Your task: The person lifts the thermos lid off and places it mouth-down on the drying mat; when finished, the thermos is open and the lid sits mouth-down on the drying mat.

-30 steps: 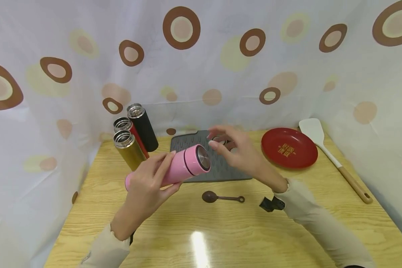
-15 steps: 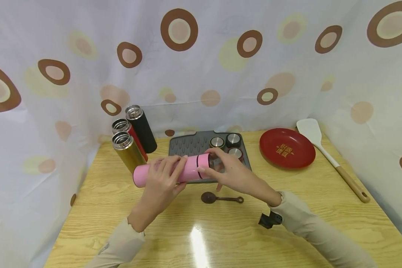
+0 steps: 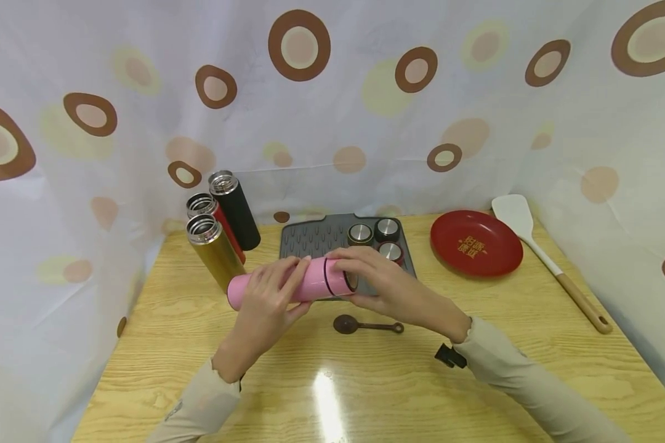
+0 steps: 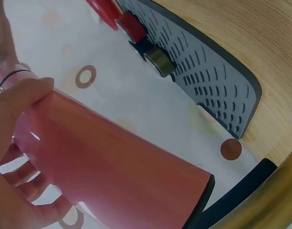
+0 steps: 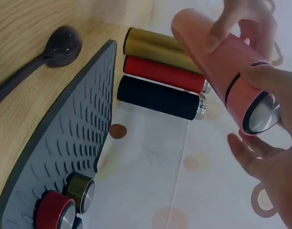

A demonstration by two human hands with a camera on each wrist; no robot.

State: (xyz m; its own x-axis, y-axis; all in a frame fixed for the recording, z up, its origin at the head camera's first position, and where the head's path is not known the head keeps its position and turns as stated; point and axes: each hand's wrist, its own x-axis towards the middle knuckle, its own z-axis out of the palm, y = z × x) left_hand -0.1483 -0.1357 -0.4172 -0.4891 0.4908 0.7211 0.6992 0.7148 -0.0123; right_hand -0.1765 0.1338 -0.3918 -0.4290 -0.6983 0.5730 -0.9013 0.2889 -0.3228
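Note:
A pink thermos (image 3: 313, 280) is held tilted on its side above the table, its lid end to the right. My left hand (image 3: 266, 307) grips its body, thumb on one side and fingers round the other, as the left wrist view shows. My right hand (image 3: 393, 289) grips the pink lid (image 5: 241, 107), which sits on the thermos past a dark ring. In the right wrist view the lid's steel top faces outward between thumb and fingers. Behind the thermos lies a grey drying mat (image 3: 310, 232), partly hidden by the hands.
Gold (image 3: 213, 251), red (image 3: 231, 235) and black (image 3: 236, 212) thermoses stand lidless at the left. Gold-rimmed (image 3: 360, 234), black (image 3: 386, 230) and red (image 3: 391, 252) lids rest on the mat. A brown spoon (image 3: 345, 324) lies in front; a red plate (image 3: 476, 246) and white spatula (image 3: 514, 215) lie right.
My right hand has come from apart, above the mat, down to the lid and closed round it. The thermos has swung closer to level and moved slightly right in my left hand.

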